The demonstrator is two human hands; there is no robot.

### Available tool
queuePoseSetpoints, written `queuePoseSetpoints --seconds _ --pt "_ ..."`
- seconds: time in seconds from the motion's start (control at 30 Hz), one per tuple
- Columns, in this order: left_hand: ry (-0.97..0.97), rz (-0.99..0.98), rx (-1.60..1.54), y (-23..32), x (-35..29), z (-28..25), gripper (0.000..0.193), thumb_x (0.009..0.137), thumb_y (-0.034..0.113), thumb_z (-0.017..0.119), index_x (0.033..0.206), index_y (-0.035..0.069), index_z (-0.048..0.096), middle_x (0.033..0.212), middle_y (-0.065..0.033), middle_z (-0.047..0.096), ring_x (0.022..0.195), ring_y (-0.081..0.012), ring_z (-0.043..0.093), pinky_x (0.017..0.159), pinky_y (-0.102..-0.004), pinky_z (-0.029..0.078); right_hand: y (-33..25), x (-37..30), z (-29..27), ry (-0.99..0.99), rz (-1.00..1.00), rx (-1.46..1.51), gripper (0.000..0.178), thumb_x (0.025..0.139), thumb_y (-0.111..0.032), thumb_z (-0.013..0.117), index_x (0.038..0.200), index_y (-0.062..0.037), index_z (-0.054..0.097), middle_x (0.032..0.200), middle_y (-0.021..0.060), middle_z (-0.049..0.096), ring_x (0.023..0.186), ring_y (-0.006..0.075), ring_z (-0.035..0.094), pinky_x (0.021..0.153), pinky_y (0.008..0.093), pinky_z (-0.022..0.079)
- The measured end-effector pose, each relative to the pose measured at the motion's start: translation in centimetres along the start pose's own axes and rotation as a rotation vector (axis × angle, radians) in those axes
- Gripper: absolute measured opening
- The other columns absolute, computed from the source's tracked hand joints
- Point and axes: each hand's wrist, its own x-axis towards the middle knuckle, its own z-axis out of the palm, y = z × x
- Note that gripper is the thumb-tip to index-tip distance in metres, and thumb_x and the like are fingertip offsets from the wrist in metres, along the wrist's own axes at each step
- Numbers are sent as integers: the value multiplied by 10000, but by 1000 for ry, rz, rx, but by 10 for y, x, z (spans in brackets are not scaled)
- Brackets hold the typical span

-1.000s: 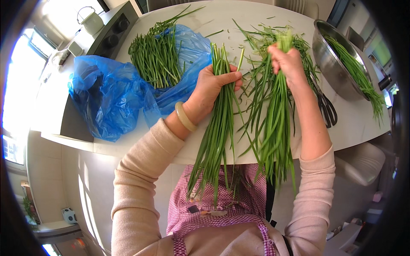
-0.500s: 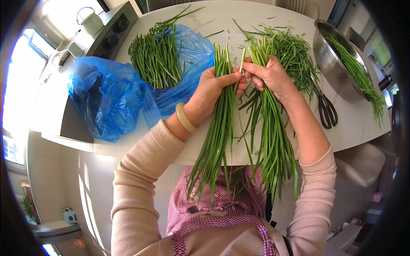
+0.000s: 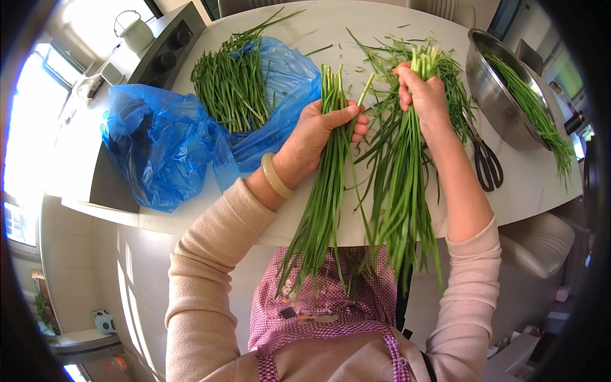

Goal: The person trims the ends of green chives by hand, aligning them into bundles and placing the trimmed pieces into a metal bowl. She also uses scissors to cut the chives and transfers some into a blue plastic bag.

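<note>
My left hand (image 3: 318, 130) is closed around a bunch of garlic chives (image 3: 323, 191), its pale cut ends up and its leaves hanging over the table edge. One stalk (image 3: 365, 90) juts out from between my left thumb and fingers, apart from the rest. A second, thicker bunch of garlic chives (image 3: 402, 191) is gripped just below its pale ends by my right hand (image 3: 425, 99). Behind that hand lies a loose heap of green leaves and trimmings (image 3: 455, 79). Black-handled scissors (image 3: 487, 167) rest to its right, their blades partly under the heap.
At the left, a blue plastic bag (image 3: 165, 143) lies spread with a pile of chives (image 3: 232, 89) on it. A steel bowl (image 3: 503, 95) holding more chives stands at the right edge of the white table (image 3: 375, 19). Bits of leaf are scattered at the back.
My right hand has moved away from my left, up and to the right, with its bunch. The single stalk now stays in my left hand alone.
</note>
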Motion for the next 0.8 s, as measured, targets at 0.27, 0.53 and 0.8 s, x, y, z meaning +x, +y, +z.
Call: queuePoseSetpoints --seconds 0.27,0.53,0.8 --pt "10 -5 5 2 -1 1 146 917 120 603 1009 6 595 851 -81 664 720 -148 651 662 -267 558 -6 -18 16 -413 59 -10 144 875 -176 640 873 -33 625 710 41 610 449 56 462 379 219 351" --pt "-13 -27 -12 2 -1 0 143 905 128 627 989 16 596 847 -78 663 712 -144 651 648 -263 556 -2 -10 4 -250 -11 61 136 874 -166 628 878 -31 639 662 16 574 452 51 467 387 213 369" --pt "74 64 11 1 -2 5 121 857 55 669 924 25 573 790 -88 643 654 -154 628 587 -268 531 -10 -14 10 -221 103 56 193 874 -173 650 999 -29 625 760 33 604 452 46 442 392 205 359"
